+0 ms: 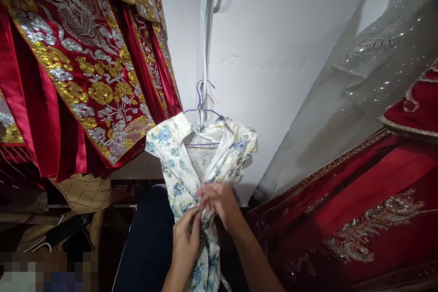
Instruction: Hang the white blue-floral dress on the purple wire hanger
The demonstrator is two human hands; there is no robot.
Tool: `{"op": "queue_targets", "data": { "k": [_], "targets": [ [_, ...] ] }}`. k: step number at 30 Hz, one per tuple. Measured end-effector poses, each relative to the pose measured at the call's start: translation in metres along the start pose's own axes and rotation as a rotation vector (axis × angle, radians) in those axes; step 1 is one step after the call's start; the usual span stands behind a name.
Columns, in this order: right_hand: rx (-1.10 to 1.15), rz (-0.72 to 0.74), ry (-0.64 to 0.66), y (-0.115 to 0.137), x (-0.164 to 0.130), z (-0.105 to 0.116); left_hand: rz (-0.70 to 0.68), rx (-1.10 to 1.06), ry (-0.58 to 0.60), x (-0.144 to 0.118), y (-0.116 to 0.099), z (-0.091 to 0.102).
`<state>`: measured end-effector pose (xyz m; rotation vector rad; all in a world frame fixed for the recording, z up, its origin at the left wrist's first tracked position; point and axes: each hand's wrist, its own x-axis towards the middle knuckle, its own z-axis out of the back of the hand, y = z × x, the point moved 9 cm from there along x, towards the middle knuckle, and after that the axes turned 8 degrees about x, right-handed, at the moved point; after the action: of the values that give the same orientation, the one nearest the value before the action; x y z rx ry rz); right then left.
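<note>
A white dress with blue and yellow flowers (176,164) hangs in front of me on a thin purple wire hanger (199,108). Its neckline is a deep V, and its lower part drops between my knees. At the waist front, my left hand (187,232) pinches the fabric between thumb and fingers. Just above and to the right, my right hand (219,203) has its bent fingers closed on the dress front, close to the left fingertips. Whatever small fastening may lie between the fingertips is hidden.
A white strap (205,32) runs down the pale wall to the hanger. Red garments with gold and silver embroidery (102,91) hang at left. A sheer sparkling veil-like fabric (342,82) and a red embroidered garment (376,191) fill the right. My dark-clad leg (147,237) is below.
</note>
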<state>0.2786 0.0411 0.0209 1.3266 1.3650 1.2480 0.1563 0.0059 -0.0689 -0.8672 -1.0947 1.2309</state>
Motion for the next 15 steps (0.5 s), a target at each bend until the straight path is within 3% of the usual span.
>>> {"op": "queue_targets", "data": {
  "k": [6,9,12,15],
  "targets": [
    [0.117,0.272,-0.072,0.115,0.083,0.010,0.011,0.097,0.092,0.003,0.017,-0.008],
    [0.103,0.343,-0.056,0.142,0.097,0.001,-0.013,0.162,0.209,0.017,0.015,-0.016],
    [0.016,0.376,-0.020,0.141,0.087,-0.008,-0.096,0.190,0.267,0.043,-0.017,-0.006],
    [-0.038,0.386,-0.033,0.133,0.073,-0.004,-0.237,0.122,0.101,0.059,-0.081,0.038]
  ]
}}
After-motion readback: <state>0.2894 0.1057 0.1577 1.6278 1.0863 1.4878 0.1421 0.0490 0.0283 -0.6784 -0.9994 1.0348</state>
